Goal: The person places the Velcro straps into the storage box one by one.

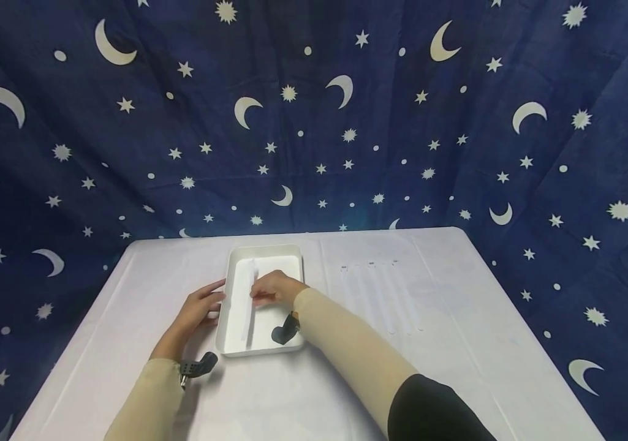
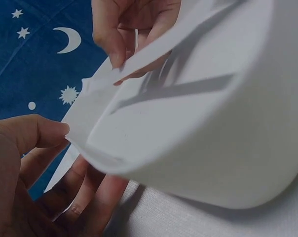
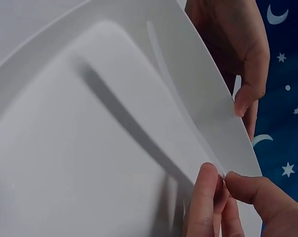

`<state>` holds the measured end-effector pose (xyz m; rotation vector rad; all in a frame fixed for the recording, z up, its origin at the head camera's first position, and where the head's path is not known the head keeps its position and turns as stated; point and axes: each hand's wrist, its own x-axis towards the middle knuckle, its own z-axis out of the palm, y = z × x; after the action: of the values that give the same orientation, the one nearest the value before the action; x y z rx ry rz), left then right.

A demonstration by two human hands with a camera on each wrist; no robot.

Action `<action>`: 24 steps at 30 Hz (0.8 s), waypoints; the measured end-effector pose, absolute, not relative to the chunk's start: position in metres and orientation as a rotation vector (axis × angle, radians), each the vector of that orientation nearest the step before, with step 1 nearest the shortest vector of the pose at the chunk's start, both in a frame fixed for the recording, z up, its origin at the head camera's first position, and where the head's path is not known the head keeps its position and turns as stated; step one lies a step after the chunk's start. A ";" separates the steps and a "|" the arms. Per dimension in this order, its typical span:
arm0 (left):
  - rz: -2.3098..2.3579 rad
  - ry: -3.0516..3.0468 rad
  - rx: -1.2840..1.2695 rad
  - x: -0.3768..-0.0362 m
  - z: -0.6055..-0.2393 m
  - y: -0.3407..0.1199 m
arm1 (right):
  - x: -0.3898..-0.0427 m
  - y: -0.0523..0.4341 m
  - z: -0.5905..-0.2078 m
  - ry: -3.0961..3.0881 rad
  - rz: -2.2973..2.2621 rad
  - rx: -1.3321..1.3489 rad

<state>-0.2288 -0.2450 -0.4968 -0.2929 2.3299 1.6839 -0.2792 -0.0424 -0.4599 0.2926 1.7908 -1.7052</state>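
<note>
A shallow white tray (image 1: 264, 250) lies on the white table (image 1: 457, 343), left of centre. My left hand (image 1: 215, 301) grips the tray's left rim, thumb over the edge (image 2: 70, 158) and fingers on the outside. My right hand (image 1: 261, 295) reaches into the tray and pinches a thin white strip (image 1: 249, 306) that lies lengthwise along the tray's left side. In the right wrist view, thumb and forefinger (image 3: 223, 177) close on the strip (image 3: 168, 74) near the rim, with the left hand (image 3: 245, 98) just beyond. The tray floor (image 3: 90, 123) is otherwise bare.
Several more thin white strips (image 1: 380, 294) lie side by side on the table right of the tray. A dark blue cloth with moons and stars (image 1: 314, 122) hangs behind and around the table. Black wrist mounts (image 1: 199, 366) sit on both forearms.
</note>
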 end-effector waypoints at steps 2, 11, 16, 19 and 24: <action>1.680 2.333 -0.300 -0.228 -0.498 -0.245 | -0.278 -0.044 -0.461 1.787 -1.710 0.292; 1.694 2.334 -0.302 -0.226 -0.492 -0.242 | -0.271 -0.055 -0.459 1.850 -1.720 0.298; 1.698 2.345 -0.309 -0.228 -0.498 -0.244 | -0.266 -0.062 -0.459 2.005 -1.654 0.315; 1.702 2.345 -0.310 -0.228 -0.500 -0.244 | -0.269 -0.066 -0.465 2.123 -1.568 0.311; 1.692 2.346 -0.319 -0.229 -0.500 -0.243 | -0.279 -0.073 -0.478 2.355 -1.321 0.243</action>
<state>-0.2290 -0.2428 -0.4996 -0.3192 2.3461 1.6917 -0.2787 -0.0726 -0.4781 0.2428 2.3549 -1.3214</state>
